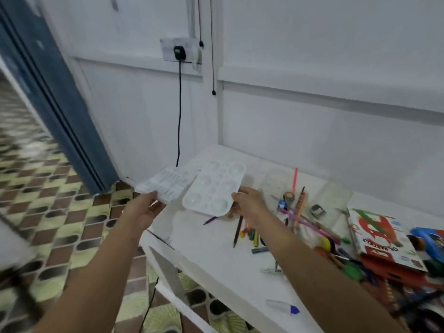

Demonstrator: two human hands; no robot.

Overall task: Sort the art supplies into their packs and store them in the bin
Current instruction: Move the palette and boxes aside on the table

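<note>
Gripping glossy dimpled white palette [215,188], ridged plastic tray [165,186]

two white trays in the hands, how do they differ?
The palette, held by the right hand, has round wells; the slotted tray, held by the left hand, has long narrow slots. The palette looks wider and reaches further over the table; the slotted tray hangs past the table's left edge. The palette's edge overlaps the slotted tray. Both are white moulded plastic, gripped at their near ends.

A black plug [178,53] sits in the wall socket [179,49] (cable [179,121] hanging down); patterned floor tiles [48,193] left.
</note>
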